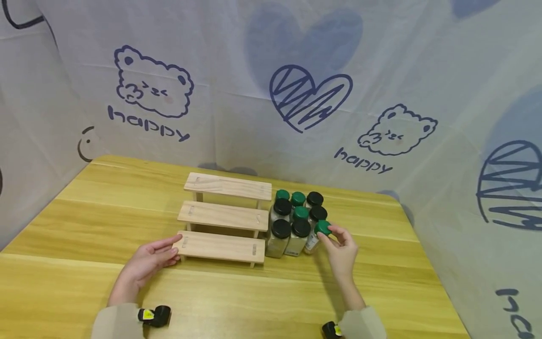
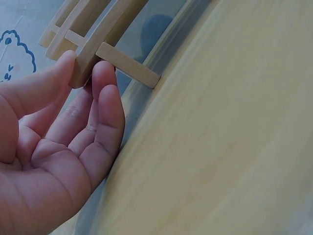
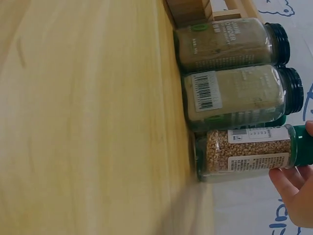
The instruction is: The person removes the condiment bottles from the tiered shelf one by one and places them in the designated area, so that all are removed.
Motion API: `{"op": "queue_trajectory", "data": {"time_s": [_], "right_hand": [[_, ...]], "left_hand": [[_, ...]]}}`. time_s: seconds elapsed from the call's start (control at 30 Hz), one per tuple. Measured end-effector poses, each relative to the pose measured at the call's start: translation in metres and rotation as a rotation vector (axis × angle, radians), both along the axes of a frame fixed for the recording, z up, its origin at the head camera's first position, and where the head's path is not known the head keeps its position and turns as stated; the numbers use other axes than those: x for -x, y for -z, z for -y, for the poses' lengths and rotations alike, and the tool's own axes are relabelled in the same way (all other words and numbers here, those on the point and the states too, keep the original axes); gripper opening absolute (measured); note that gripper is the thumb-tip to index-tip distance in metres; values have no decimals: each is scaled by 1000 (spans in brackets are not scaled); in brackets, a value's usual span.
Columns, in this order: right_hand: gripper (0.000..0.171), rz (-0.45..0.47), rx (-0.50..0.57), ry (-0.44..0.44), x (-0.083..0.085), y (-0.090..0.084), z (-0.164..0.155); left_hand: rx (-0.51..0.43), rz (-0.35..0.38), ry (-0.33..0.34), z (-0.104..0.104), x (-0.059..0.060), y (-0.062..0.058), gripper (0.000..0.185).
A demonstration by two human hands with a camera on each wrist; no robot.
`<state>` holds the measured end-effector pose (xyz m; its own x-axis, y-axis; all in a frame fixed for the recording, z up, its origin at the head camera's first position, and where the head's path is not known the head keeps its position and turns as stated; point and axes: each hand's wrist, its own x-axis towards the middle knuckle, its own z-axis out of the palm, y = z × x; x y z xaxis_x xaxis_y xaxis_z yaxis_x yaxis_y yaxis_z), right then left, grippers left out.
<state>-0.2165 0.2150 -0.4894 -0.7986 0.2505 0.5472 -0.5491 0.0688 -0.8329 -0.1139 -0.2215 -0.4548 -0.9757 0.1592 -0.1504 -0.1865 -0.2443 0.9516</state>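
A three-tier wooden rack (image 1: 218, 247) stands on the table, its shelves bare. My left hand (image 1: 146, 263) pinches the left end of its lowest shelf; in the left wrist view the thumb lies on top and the fingers (image 2: 108, 105) curl beneath. To the right of the rack, several spice jars with black or green lids stand in a tight group. My right hand (image 1: 343, 249) grips the green lid (image 1: 323, 228) of the front right jar. That spice jar (image 3: 249, 149) holds small tan seeds and bears white labels in the right wrist view.
Two black-lidded jars of powder (image 3: 234, 98) (image 3: 225, 46) stand beside the seed jar, close to the rack's right end. Behind the wooden table (image 1: 237, 306) hangs a white cloth (image 1: 228, 89) printed with bears and hearts. Each wrist wears a small black camera (image 1: 161, 316).
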Motion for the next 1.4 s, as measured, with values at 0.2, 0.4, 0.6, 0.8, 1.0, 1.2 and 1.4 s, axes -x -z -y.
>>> {"op": "queue_trajectory", "data": {"time_s": [0.2, 0.4, 0.6, 0.8, 1.0, 1.2, 1.4], "right_hand": [[26, 4, 36, -53, -12, -17, 10], [24, 0, 22, -75, -15, -20, 11], [25, 13, 45, -84, -24, -36, 20], [29, -20, -20, -96, -7, -9, 9], [30, 18, -31, -89, -14, -20, 13], [26, 118, -53, 0, -37, -53, 25], [21, 93, -115, 53, -49, -68, 27]], "left_hand": [[-9, 12, -9, 0, -1, -1, 33], [-7, 3, -16, -1, 0, 0, 31], [-16, -3, -20, -1, 1, 1, 30], [-25, -19, -22, -3, 2, 1, 30], [7, -4, -58, -4, 1, 2, 33], [132, -40, -70, -7, 1, -3, 45], [459, -35, -177, -13, -2, -19, 44]]}}
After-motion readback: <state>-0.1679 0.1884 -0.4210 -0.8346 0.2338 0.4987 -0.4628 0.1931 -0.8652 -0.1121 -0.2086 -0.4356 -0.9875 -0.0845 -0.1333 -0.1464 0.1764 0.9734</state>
